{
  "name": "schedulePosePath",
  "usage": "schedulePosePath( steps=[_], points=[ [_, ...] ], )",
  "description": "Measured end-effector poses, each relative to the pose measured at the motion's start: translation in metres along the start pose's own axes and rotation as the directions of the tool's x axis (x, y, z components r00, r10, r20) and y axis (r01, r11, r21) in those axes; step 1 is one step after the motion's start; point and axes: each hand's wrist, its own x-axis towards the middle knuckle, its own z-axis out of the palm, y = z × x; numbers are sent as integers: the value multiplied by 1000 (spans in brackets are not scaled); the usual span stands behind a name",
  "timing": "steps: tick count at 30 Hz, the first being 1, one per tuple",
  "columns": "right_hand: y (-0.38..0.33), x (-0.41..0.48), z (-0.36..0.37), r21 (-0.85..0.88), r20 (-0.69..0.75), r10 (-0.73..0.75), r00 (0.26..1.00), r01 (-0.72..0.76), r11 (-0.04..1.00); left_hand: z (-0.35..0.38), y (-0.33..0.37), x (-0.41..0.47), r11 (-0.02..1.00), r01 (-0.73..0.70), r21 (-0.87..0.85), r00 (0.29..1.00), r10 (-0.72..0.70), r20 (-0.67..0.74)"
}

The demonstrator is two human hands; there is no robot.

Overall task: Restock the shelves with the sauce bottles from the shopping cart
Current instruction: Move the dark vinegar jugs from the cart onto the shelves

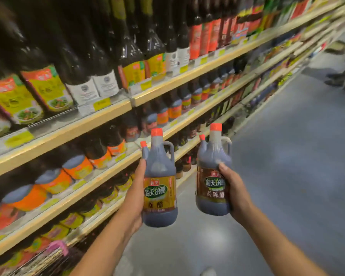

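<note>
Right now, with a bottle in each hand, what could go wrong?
1. The left hand grips the left bottle and the right hand the right bottle by the body, not the handle; either could slip to the floor.
2. No hand is free and the shelves look packed; pushing a bottle in may topple neighbours.
3. The two labels differ, so a mix-up of rows is possible.

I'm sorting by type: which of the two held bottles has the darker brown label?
The vinegar bottle gripped by the right hand: its label is dark brown, while the other vinegar bottle, in the left hand, has a golden-brown one.
</note>
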Motion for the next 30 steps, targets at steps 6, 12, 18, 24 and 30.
schedulePosePath(
  steps=[6,12,18,24,30],
  points=[
    [-41,-1,-115,59,-257,-90,962,109,992,118,-27,46,991,65,116,983,-84,166],
    [-76,0,-202,97,-400,-137,906,191,977,217,-47,76,976,79,203,951,-135,279],
    [-106,18,-264,102,-484,-167,859,245,964,299,-56,114,957,95,275,921,-189,340],
    [-128,69,-313,94,-543,-157,825,245,965,371,-62,179,922,69,380,894,-226,387],
    [-151,139,-362,130,-603,-117,789,242,962,443,-53,268,909,52,413,854,-255,454]
  ],
)
